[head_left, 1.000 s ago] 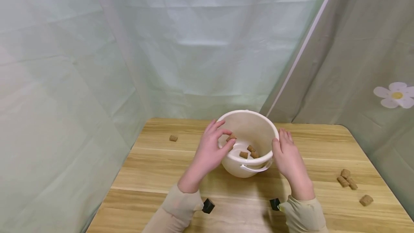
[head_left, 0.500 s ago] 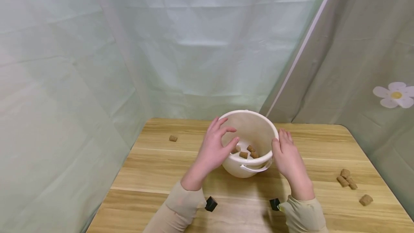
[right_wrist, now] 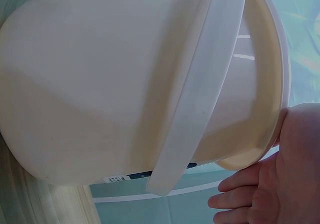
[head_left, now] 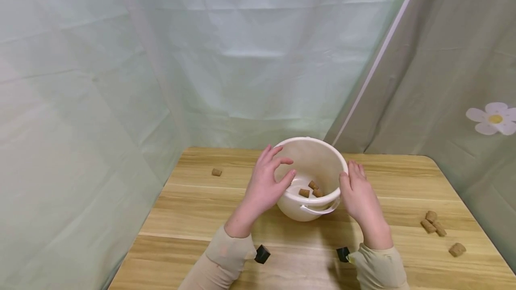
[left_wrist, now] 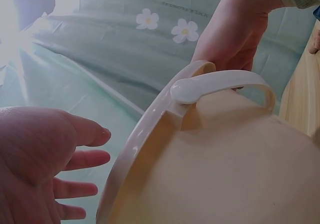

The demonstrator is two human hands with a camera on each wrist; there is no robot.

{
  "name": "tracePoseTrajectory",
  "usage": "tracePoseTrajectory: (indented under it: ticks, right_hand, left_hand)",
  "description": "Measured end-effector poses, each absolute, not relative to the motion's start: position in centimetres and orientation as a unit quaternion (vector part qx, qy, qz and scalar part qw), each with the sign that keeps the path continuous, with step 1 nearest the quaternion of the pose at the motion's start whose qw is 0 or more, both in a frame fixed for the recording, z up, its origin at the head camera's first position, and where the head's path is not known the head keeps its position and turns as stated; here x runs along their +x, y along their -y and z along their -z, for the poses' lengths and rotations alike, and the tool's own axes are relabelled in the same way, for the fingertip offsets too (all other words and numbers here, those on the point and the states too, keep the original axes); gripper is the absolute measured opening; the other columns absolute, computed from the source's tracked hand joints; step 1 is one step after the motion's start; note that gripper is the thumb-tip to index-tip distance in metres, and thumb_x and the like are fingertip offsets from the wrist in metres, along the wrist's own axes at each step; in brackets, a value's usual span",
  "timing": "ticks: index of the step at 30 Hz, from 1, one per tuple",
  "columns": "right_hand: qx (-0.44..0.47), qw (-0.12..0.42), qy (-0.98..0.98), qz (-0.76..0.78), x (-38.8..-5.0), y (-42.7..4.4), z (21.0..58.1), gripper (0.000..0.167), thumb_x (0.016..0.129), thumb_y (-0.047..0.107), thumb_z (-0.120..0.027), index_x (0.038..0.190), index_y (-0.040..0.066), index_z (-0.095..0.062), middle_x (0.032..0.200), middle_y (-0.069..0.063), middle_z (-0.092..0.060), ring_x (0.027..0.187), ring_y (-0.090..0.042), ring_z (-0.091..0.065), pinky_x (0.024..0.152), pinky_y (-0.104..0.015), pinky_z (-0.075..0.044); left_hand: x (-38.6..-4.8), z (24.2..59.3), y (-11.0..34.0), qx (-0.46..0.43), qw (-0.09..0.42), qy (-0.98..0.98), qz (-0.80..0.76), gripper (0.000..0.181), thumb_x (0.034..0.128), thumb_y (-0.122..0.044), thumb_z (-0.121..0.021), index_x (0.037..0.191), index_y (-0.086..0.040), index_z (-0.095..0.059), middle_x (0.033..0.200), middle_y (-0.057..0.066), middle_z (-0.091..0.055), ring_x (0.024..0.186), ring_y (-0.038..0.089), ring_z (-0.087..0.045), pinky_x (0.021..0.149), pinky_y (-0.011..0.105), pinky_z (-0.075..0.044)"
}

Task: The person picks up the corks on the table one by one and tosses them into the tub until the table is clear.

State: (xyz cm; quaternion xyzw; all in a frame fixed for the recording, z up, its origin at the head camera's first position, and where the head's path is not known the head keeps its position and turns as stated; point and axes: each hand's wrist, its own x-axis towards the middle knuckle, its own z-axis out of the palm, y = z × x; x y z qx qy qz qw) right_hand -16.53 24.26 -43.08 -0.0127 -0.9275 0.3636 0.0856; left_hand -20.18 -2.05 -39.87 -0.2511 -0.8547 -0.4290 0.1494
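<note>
A white bucket [head_left: 308, 209] stands upright on the wooden table, with brown cork-like pieces [head_left: 304, 193] on its floor. Over the bucket's left rim is my left hand [head_left: 266, 182], its thumb and index finger apart with nothing between them. In the left wrist view the left hand [left_wrist: 35, 159] shows spread fingers beside the rim [left_wrist: 135, 144]. My right hand [head_left: 360, 194] rests against the right side of the rim, fingers extended along the outside. The right wrist view has the right hand [right_wrist: 295, 179] touching the rim [right_wrist: 285, 79]; its thumb is mostly hidden there.
One brown piece [head_left: 216, 172] lies at the table's back left. Several more [head_left: 431, 223] lie at the right, with a separate one [head_left: 457, 249] nearer the front. Dark blocks [head_left: 262, 254] show beside both sleeves. Pale curtains hang behind the table [head_left: 193, 218].
A brown piece at my left thumb and index finger has been let go into the bucket. The left hand has shifted slightly right. My right hand and the bucket have stayed put.
</note>
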Motion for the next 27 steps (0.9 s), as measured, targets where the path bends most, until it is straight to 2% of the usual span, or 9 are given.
tracePoseTrajectory:
  ticks: [14, 21, 27]
  right_hand:
    - [-0.013, 0.085, 0.928, -0.363, -16.6, -24.1, 43.1, 0.072, 0.116, 0.043, -0.023, 0.165, -0.01, -0.02, 0.171, -0.031, -0.02, 0.16, -0.049, -0.011, 0.128, -0.063, -0.016]
    - [-0.011, 0.092, 0.926, -0.366, -16.6, -24.2, 43.2, 0.071, 0.116, 0.042, -0.023, 0.164, -0.011, -0.021, 0.171, -0.032, -0.02, 0.16, -0.05, -0.011, 0.128, -0.064, -0.015]
    - [-0.011, 0.094, 0.925, -0.369, -16.6, -24.2, 43.2, 0.071, 0.116, 0.041, -0.024, 0.164, -0.012, -0.022, 0.171, -0.032, -0.02, 0.16, -0.05, -0.011, 0.128, -0.065, -0.015]
  left_hand:
    - [-20.4, 39.8, 2.7, -0.247, 0.145, 0.854, 0.434, 0.022, 0.0984, -0.021, -0.078, 0.117, -0.008, -0.078, 0.158, 0.017, -0.053, 0.158, 0.042, -0.029, 0.125, 0.067, -0.024]
    - [-20.9, 39.9, 4.7, -0.222, 0.178, 0.846, 0.45, 0.021, 0.0982, -0.019, -0.079, 0.117, -0.009, -0.078, 0.156, 0.012, -0.056, 0.157, 0.036, -0.032, 0.124, 0.066, -0.028]
    - [-21.4, 40.4, 7.6, -0.208, 0.202, 0.847, 0.445, 0.024, 0.0988, -0.017, -0.078, 0.12, -0.005, -0.077, 0.155, 0.013, -0.056, 0.157, 0.037, -0.032, 0.124, 0.067, -0.027]
